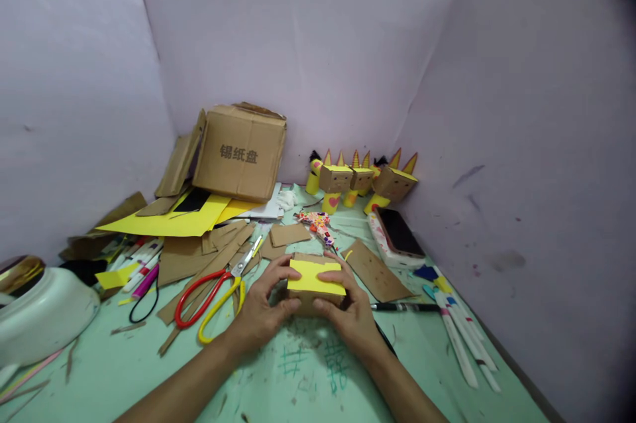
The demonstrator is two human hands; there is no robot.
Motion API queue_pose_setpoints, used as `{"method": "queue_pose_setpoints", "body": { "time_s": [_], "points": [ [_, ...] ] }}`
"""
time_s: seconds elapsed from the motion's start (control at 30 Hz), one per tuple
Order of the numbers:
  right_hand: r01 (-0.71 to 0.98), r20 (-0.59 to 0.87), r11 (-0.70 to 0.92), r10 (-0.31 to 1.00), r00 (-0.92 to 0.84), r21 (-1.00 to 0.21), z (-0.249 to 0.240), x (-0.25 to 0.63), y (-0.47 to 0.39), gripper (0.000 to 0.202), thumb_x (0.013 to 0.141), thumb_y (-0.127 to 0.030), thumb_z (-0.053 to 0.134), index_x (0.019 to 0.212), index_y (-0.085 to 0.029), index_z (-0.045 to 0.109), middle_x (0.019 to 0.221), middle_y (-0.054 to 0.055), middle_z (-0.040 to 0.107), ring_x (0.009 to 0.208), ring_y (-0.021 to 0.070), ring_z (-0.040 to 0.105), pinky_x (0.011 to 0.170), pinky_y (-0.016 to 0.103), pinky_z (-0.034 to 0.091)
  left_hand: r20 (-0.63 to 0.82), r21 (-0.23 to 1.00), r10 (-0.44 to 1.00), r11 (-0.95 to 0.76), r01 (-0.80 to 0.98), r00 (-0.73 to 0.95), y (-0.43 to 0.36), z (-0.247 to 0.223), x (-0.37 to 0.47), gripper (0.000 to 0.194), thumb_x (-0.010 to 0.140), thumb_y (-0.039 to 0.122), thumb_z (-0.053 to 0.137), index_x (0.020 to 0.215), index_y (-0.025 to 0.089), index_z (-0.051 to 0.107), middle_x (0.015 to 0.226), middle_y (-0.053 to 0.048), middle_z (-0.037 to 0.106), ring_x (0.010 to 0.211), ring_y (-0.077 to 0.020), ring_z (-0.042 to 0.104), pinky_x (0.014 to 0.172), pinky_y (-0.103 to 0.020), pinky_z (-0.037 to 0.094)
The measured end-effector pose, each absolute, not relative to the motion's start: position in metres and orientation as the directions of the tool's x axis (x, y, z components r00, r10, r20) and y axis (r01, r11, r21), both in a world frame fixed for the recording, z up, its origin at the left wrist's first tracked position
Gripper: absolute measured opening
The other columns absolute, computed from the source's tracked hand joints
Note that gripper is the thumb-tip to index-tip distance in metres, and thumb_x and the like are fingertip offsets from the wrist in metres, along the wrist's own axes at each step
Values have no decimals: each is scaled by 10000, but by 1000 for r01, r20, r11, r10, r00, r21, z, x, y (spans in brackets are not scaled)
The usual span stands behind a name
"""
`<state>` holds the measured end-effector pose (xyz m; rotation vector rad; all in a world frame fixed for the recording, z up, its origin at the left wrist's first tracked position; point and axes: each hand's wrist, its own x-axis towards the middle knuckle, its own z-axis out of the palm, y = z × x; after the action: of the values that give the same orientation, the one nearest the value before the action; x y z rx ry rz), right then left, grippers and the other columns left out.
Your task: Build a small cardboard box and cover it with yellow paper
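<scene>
Between my two hands is a small cardboard box with a piece of yellow paper over its top. My left hand grips the box's left side, thumb at the near face and fingers toward the top. On the right side my right hand grips it in the same way, its index finger lying across the yellow paper. Scissors with one red and one yellow handle lie left of my left hand, blades partly spread. A glue gun with a colourful pattern rests beyond the box.
Cardboard scraps, yellow paper sheets and a large carton fill the back left. Finished cardboard-headed figures stand at the back wall. At right are a phone, a black pen and white markers. A white bowl sits left.
</scene>
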<state>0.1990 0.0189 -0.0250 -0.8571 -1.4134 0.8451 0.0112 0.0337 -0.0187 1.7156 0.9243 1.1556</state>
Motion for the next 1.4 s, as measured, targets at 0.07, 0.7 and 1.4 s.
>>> {"method": "queue_pose_setpoints", "body": {
  "time_s": [0.07, 0.7, 1.4],
  "points": [
    [30, 452, 452, 892, 0, -892, -25, 198, 19, 317, 654, -254, 780, 944, -266, 652, 1352, 65, 439, 1168, 257, 500, 958, 379, 398, 322, 923, 896, -368, 108, 305, 34, -18, 11, 266, 762, 248, 643, 1022, 235, 591, 1397, -97, 399, 1310, -255, 361, 1036, -353, 337],
    [56, 499, 502, 865, -56, -863, -24, 199, 21, 399, 650, -185, 774, 1003, -288, 620, 1292, 43, 415, 1220, 222, 432, 1017, 353, 343, 329, 927, 909, -363, 98, 257, 36, -21, 9, 285, 733, 287, 675, 997, 211, 601, 1348, -133, 443, 1257, -282, 435, 980, -356, 410],
    [-447, 101, 220, 956, 274, -867, 4, 230, 19, 580, 572, -411, 803, 1076, -270, 552, 952, 32, 654, 801, 214, 619, 687, 337, 511, 397, 578, 916, -305, 757, 66, 33, 45, -56, 292, 795, 423, 513, 969, 248, 669, 846, -53, 718, 770, -236, 663, 713, -320, 503]
  ]
}}
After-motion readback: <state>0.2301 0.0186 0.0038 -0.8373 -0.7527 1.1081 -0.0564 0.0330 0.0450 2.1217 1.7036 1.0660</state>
